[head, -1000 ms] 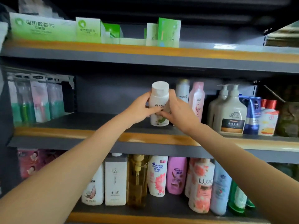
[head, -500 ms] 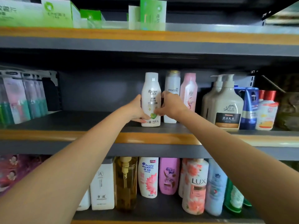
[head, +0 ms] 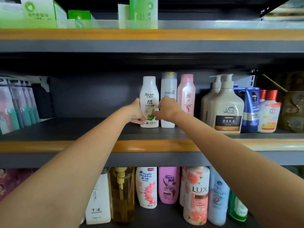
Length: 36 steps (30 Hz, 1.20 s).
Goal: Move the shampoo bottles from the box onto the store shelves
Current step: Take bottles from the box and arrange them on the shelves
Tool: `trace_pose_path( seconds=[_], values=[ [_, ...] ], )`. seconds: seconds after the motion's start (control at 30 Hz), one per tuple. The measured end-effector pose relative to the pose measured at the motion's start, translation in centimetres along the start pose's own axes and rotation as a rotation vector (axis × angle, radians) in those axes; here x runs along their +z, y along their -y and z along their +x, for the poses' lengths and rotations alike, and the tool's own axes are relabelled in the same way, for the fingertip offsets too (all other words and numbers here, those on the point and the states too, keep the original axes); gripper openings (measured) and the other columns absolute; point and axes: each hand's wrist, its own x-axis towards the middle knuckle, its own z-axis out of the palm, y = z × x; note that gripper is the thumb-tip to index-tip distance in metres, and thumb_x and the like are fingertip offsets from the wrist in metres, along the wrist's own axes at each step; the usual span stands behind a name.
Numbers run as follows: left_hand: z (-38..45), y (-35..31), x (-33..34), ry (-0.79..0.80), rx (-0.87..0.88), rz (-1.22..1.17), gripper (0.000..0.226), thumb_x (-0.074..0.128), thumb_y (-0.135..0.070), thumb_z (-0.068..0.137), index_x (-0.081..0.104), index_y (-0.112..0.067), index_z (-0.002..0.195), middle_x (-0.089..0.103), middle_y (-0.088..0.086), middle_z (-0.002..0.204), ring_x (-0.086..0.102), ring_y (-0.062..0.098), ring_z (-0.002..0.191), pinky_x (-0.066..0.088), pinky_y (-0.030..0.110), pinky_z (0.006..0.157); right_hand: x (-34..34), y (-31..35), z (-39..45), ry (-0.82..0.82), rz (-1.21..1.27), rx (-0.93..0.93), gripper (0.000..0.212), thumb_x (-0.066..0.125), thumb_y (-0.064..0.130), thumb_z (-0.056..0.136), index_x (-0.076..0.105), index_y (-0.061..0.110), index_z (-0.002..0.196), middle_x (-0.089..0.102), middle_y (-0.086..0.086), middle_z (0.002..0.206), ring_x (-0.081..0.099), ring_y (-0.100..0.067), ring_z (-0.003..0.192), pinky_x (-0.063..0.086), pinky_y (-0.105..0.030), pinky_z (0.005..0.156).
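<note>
change vs 1 s ago: white Raclen shampoo bottle [head: 149, 102] was lifted and tilted between both hands; now it stands upright on the middle shelf [head: 102, 129], base flat on the dark surface
change vs 0.5 s ago: bottle spot about the same; both hands sit lower on it, near the base
left hand [head: 134, 112]: fingers curled round the bottle's lower left side, fingertips at the base; grip clamped on the bottle
right hand [head: 166, 109]: fingers pinch the bottle's lower right side at the green leaf print; grip clamped on the bottle
bottle location: middle shelf, left end of the row, just beside the Pantene bottle [head: 168, 99], touching or nearly so, cannot tell
middle shelf count: 3 slim bottles (Raclen, Pantene, pink bottle [head: 186, 94]); 2 beige pump bottles [head: 227, 106] one behind the other; 2 blue Nivea tubes [head: 250, 109], one mostly hidden; 2 red-capped bottles [head: 269, 112]
middle shelf left: hanging packs [head: 14, 109], blurred, count unclear
top shelf: green boxes [head: 41, 12], at least 4, blurred
bottom shelf count: about 9 bottles seen, incl. amber pump bottle [head: 122, 195], head & shoulders [head: 146, 186], Rejoice [head: 168, 185], LUX [head: 196, 195]; the right end is hidden by the arm
box: not in view
</note>
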Motion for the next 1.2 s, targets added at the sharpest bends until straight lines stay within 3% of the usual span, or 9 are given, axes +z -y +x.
trace_pose_path(
  seconds=[0.17,0.33,0.47,0.6,0.77,0.9,0.97,1.03,1.2],
  values=[
    [-1.4,-0.5,-0.6,-0.144,0.070,0.270,0.064,0.065,-0.008,0.085,0.028,-0.015,0.137,0.051,0.012,0.126,0.056,0.026,0.108,0.053,0.037,0.087,-0.7,-0.3,-0.9,-0.040,0.174,-0.026,0.036,0.057,0.004,0.087,0.050,-0.002,0.122,0.064,-0.021,0.113,0.067,-0.032,0.097,0.052,-0.041,0.090],
    [-8.7,-0.4,-1.8,-0.600,0.714,0.425,0.029,0.048,-0.004,0.088,0.053,-0.010,0.116,0.056,0.004,0.114,0.060,0.018,0.099,0.050,0.037,0.087,-1.2,1.8,-6.8,-0.223,0.678,-0.311,0.020,0.040,-0.006,0.092,0.057,0.005,0.089,0.064,-0.013,0.068,0.064,-0.019,0.050,0.057,-0.028,0.055],
    [-17.1,5.2,0.4,-0.488,0.938,0.319,0.021,0.045,-0.004,0.087,0.057,-0.007,0.104,0.056,0.001,0.102,0.061,0.011,0.086,0.051,0.030,0.073,3.8,1.3,-14.9,-0.159,0.803,-0.407,0.022,0.042,-0.007,0.090,0.059,0.006,0.085,0.062,-0.004,0.055,0.057,-0.021,0.042,0.046,-0.025,0.043],
    [-23.1,19.0,3.4,-0.154,0.717,0.405,0.022,0.045,-0.009,0.085,0.057,-0.007,0.103,0.056,0.002,0.100,0.057,0.014,0.087,0.045,0.029,0.072,16.0,-1.7,-22.3,0.256,0.671,-0.190,0.018,0.046,0.004,0.083,0.058,0.017,0.080,0.064,0.004,0.055,0.058,-0.011,0.042,0.048,-0.024,0.045],
    [-29.1,36.7,7.9,0.215,0.089,0.429,0.023,0.052,-0.006,0.090,0.054,-0.014,0.111,0.059,0.000,0.105,0.059,0.014,0.082,0.045,0.026,0.070,32.6,-6.3,-30.9,0.851,0.415,0.296,0.021,0.047,0.000,0.091,0.060,0.008,0.077,0.066,-0.011,0.068,0.063,-0.020,0.053,0.055,-0.035,0.058],
    [-33.5,48.3,12.2,0.394,-0.217,0.425,0.020,0.050,-0.009,0.093,0.054,-0.014,0.111,0.060,-0.004,0.110,0.059,0.012,0.095,0.042,0.016,0.072,44.2,-9.9,-38.8,0.918,0.468,0.804,0.026,0.053,0.001,0.090,0.060,0.008,0.066,0.060,-0.002,0.045,0.057,-0.007,0.037,0.055,-0.030,0.054],
    [-35.8,53.6,14.6,0.433,-0.312,0.395,0.020,0.051,-0.007,0.091,0.056,-0.011,0.110,0.064,0.000,0.107,0.060,0.016,0.100,0.037,0.014,0.070,49.0,-11.2,-42.6,0.980,0.348,0.807,0.018,0.051,0.003,0.091,0.065,0.009,0.082,0.070,-0.007,0.073,0.062,-0.003,0.055,0.054,-0.028,0.066],
    [-37.8,58.6,17.0,0.486,-0.414,0.384,0.023,0.050,-0.007,0.091,0.055,-0.009,0.113,0.063,0.001,0.109,0.059,0.018,0.103,0.031,0.015,0.071,53.5,-12.5,-45.3,1.093,0.132,0.725,0.027,0.042,0.008,0.096,0.057,-0.002,0.116,0.060,-0.021,0.118,0.061,-0.021,0.102,0.047,-0.034,0.086],
    [-41.3,68.3,21.7,0.571,-0.582,0.381,0.023,0.045,-0.007,0.092,0.052,-0.011,0.114,0.061,0.008,0.112,0.059,0.024,0.106,0.045,0.036,0.092,62.3,-17.4,-50.3,1.241,-0.258,0.387,0.046,0.048,0.012,0.094,0.037,-0.001,0.138,0.043,-0.019,0.140,0.044,-0.032,0.127,0.039,-0.036,0.103]
  ],
)
